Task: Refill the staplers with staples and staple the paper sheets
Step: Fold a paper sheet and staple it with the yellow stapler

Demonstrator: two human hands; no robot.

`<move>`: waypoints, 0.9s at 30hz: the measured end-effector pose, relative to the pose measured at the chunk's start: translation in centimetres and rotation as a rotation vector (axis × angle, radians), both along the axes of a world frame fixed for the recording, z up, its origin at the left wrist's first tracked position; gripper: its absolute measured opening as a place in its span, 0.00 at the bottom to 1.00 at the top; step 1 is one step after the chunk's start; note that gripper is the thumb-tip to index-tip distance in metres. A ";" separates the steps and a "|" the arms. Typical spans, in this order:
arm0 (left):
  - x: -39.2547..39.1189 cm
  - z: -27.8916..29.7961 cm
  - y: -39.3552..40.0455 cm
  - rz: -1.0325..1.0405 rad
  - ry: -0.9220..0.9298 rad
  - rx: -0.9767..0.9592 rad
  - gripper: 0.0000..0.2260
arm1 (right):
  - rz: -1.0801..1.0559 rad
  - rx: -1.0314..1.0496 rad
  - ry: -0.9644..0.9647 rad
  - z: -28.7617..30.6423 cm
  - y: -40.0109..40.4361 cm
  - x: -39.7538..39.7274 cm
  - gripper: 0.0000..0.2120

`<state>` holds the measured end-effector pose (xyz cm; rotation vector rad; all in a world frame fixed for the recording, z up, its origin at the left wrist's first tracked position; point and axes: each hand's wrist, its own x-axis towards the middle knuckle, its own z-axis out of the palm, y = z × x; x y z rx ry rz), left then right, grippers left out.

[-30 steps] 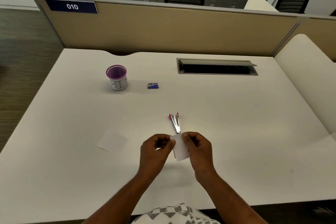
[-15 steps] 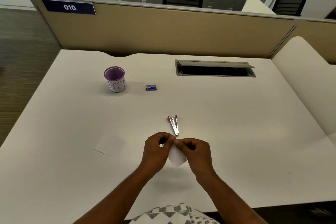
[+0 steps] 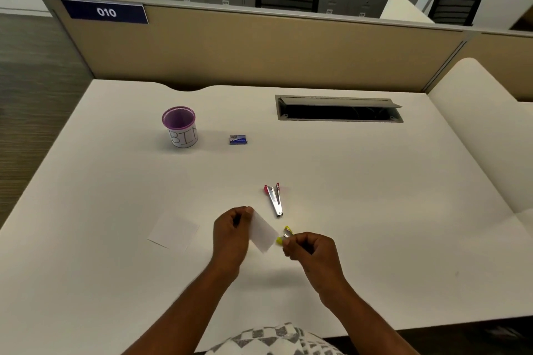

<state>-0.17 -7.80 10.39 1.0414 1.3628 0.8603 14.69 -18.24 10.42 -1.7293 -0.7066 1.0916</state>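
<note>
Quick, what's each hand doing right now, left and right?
Left hand: pinching the paper sheet by its top edge.
Right hand: gripping the small yellow stapler.

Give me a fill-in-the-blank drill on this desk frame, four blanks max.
1. The left hand holds a white ____.
2. The right hand grips a small ____ stapler.
3. The red stapler lies ____ on the desk.
4. The purple-rimmed cup is labelled ____.

Missing words: paper sheet; yellow; open; BIN
</note>
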 end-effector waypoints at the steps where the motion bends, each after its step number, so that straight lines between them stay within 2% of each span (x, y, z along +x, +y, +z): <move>1: -0.4 0.0 0.5 0.029 -0.023 -0.027 0.06 | -0.022 -0.005 0.007 -0.2 -0.4 0.2 0.07; 4: -1.1 0.1 1.6 0.000 -0.024 -0.020 0.05 | -0.092 -0.003 0.053 -0.4 -0.7 0.6 0.06; 6: -0.9 0.4 1.6 -0.035 -0.044 -0.032 0.07 | -0.080 0.016 0.121 0.0 -0.4 0.4 0.01; 8: -0.3 0.6 1.2 -0.050 -0.097 -0.060 0.08 | -0.008 0.048 0.130 0.4 0.2 -0.3 0.11; 10: 0.0 0.7 0.7 -0.078 -0.175 -0.088 0.10 | 0.064 0.067 0.011 0.7 0.8 -1.1 0.14; 14: 0.4 0.7 -0.3 -0.134 -0.308 -0.125 0.11 | -0.019 0.149 -0.214 0.5 1.4 -1.9 0.07; 17: 0.6 0.6 -0.5 -0.029 -0.252 -0.283 0.11 | -0.002 0.296 -0.603 0.2 1.2 -1.3 0.08; 19: 0.5 0.7 -0.5 -0.014 -0.296 -0.456 0.19 | 0.036 0.365 -0.869 0.1 0.9 -1.0 0.10; 21: 0.4 1.0 -0.6 -0.087 -0.343 -0.536 0.25 | 0.052 0.393 -1.034 -0.2 0.7 -0.7 0.10; 24: 0.4 1.1 -0.7 -0.195 -0.356 -0.476 0.17 | 0.082 0.373 -1.124 -0.7 0.7 -0.7 0.08; 27: 0.4 0.7 -0.6 -0.171 -0.269 -0.391 0.11 | 0.133 0.308 -1.016 -1.0 0.7 -0.6 0.14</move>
